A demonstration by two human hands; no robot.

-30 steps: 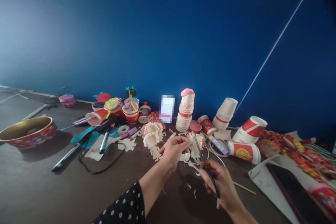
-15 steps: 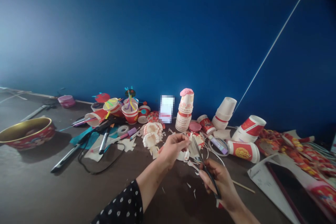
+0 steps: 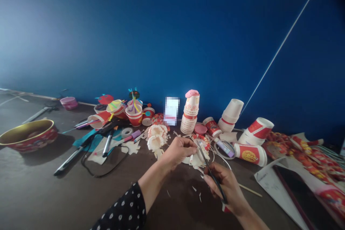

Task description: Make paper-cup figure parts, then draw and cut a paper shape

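Note:
My right hand (image 3: 225, 183) is closed around the handles of a pair of scissors (image 3: 207, 163), whose blades point up and away. Near the blade tips, my left hand (image 3: 180, 151) is pinched closed; a small pale piece seems to be at its fingertips, too small to name. Beyond both hands lie cut white and red paper pieces (image 3: 198, 158). Small white scraps (image 3: 194, 189) are scattered on the dark table below the scissors. To the left of my left hand sit cut paper cup pieces (image 3: 156, 141) with frilled edges.
Stacked paper cups (image 3: 189, 118) stand by the blue wall (image 3: 151, 43), with tipped cups (image 3: 249, 155) to the right. A phone (image 3: 302, 194) lies at the right front. Glue guns (image 3: 107, 143), tape (image 3: 127, 132) and a gold-lined bowl (image 3: 29, 143) are on the left.
My left hand has shifted slightly toward the scissors' blades. My right hand keeps nearly the same place and hold. The view has moved very little.

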